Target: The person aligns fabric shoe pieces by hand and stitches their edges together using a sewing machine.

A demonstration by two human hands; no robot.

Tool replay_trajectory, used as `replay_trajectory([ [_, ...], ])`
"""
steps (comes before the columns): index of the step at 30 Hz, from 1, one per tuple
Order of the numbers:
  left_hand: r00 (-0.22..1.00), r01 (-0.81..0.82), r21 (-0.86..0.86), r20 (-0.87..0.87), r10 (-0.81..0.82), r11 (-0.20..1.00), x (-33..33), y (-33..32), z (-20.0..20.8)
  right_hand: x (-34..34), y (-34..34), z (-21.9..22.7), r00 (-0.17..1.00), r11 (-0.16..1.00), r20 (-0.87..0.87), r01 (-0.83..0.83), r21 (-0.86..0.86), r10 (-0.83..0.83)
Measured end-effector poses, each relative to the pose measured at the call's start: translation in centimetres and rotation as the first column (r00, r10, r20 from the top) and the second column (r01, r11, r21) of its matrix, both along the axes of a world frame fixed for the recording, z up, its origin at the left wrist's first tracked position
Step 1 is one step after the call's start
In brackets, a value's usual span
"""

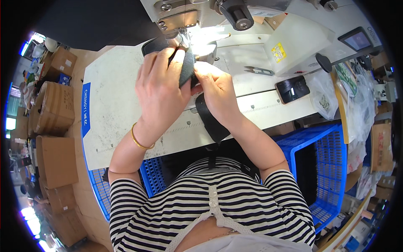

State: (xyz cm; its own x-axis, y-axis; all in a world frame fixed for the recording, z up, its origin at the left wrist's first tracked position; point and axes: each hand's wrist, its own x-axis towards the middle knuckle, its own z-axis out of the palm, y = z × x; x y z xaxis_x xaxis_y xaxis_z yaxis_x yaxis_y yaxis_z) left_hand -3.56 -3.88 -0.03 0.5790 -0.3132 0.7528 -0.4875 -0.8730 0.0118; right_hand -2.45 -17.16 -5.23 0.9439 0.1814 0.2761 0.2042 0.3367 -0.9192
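Under the needle area of a sewing machine point(178, 23) lies a dark grey fabric piece point(187, 69). My left hand point(161, 84) rests over it, fingers bent and pressing it close to the presser foot. On its right side, my right hand point(215, 90) pinches the piece's edge between thumb and fingers. A black strip of material point(211, 122) hangs from below my right hand over the table's front edge; whether it joins the grey piece is hidden by my hands. Bright lamp light falls just behind the fingers.
On the white machine table point(113, 101) lie thread snips point(259, 70), a black phone point(292, 89) and a clear plastic bag point(324, 98). A blue crate point(321, 168) with dark contents stands at my right, another point(153, 176) below the table. Cardboard boxes point(56, 161) are stacked at left.
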Motion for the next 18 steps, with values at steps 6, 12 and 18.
replay_trajectory([
  [6, 0.934, -0.009, -0.958, -0.111, -0.339, 0.288, -4.2, 5.3, -6.0, -2.2, -2.1, -1.6, 0.994, 0.985, -0.096, -0.068, -0.162, 0.052],
  [12, 0.893, -0.107, -0.973, -0.003, -0.45, -0.207, -10.9, 4.7, -11.1, -4.9, -2.1, -4.8, 0.825, 0.911, -0.386, -0.366, 0.192, 0.413],
  [18, 0.842, -0.207, -0.978, -0.185, -0.507, 0.013, -13.2, 5.3, -12.3, -5.7, -1.8, -5.9, 0.844, 0.934, -0.399, -0.316, 0.167, 0.358],
])
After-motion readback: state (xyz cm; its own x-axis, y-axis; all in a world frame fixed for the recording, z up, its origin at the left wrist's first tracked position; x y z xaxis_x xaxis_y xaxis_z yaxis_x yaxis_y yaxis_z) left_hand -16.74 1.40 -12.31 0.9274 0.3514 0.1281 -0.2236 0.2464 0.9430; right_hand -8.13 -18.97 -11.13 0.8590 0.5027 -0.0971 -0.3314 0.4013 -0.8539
